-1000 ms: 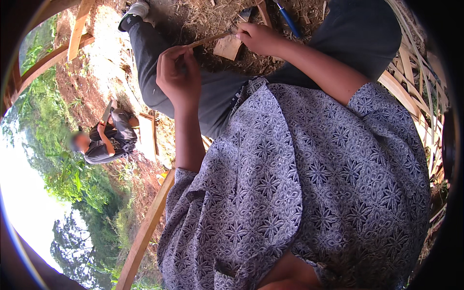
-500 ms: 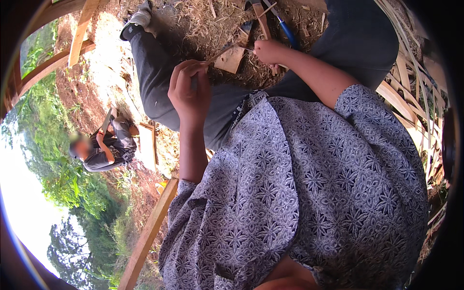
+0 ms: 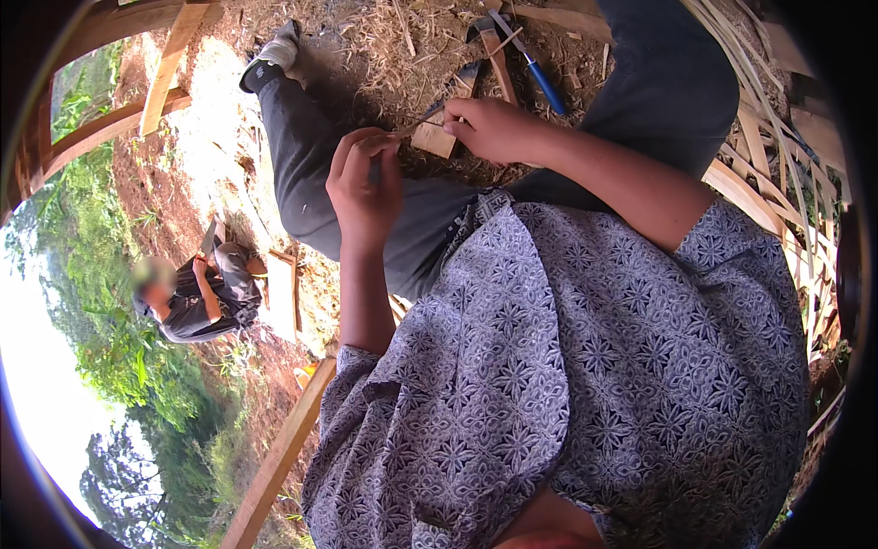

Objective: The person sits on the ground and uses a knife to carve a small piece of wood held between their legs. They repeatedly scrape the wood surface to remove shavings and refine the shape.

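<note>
My left hand (image 3: 366, 188) is raised over my thigh, thumb and fingers pinching one end of a thin wooden strip (image 3: 422, 121). Toward the other end of that strip my right hand (image 3: 489, 130) is closed; its curled fingers hide what they grip. Just below the strip a pale wooden block (image 3: 433, 139) lies on the ground between my legs. Beyond my right hand lie a tool with a wooden handle (image 3: 499, 71) and a tool with a blue handle (image 3: 547, 89).
Wood shavings (image 3: 389, 64) cover the ground ahead. Long split strips (image 3: 759, 151) are piled at my right. A wooden beam (image 3: 282, 453) slants up at the lower left. Farther left another person (image 3: 206, 288) sits on the slope holding a blade.
My right hand has come left and slightly down, closer to my left hand. The left hand still pinches the strip and has moved little.
</note>
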{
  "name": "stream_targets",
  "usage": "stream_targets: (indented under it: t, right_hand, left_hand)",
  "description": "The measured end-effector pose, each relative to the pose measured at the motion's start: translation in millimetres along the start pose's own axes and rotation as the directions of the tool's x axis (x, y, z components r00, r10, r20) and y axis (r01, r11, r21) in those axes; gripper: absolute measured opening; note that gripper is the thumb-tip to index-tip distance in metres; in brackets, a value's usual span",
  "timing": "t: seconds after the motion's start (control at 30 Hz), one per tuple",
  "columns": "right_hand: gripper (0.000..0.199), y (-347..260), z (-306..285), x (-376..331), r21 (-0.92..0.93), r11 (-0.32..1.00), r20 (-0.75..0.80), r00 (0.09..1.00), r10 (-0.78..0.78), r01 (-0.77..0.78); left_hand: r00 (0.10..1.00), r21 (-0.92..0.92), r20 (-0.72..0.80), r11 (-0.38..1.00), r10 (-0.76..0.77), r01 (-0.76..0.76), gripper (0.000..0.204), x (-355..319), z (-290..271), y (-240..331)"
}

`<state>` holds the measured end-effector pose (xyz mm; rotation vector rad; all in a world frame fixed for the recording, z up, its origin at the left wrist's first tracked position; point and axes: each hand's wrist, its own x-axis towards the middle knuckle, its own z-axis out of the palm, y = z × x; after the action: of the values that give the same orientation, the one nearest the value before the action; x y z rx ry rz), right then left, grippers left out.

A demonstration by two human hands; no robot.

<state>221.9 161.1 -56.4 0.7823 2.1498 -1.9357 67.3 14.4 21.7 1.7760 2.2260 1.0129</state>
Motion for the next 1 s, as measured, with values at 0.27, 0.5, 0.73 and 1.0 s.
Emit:
stream_targets:
  t: [0.27, 0.5, 0.73, 1.0]
  right_hand:
    - [0.023, 15.9, 5.2, 35.2, -0.212, 0.974, -0.047, 0.994, -0.097, 0.085]
    - [0.024, 41.0, 8.1, 54.9, -0.383, 0.906, -0.015, 0.980, -0.198, 0.178]
    - [0.020, 106.2, -19.6, 27.8, -0.321, 0.887, -0.020, 0.939, 0.344, -0.332]
    - [0.016, 29.6, -8.6, 10.4, -0.010, 1.000, -0.048, 0.999, 0.000, 0.000]
  left_hand:
    - [0.997, 0.007, -0.042, 0.998, -0.063, 0.063, 0.014, 0.6, -5.7, -3.8]
    - [0.997, 0.001, -0.055, 0.998, -0.057, 0.057, 0.015, -5.2, -3.7, -8.7]
    - [0.991, -0.057, -0.093, 0.994, -0.094, 0.089, 0.012, -6.1, 10.8, 0.7]
    - [0.993, -0.031, -0.057, 0.995, -0.099, 0.098, 0.015, -4.7, 3.9, 0.7]
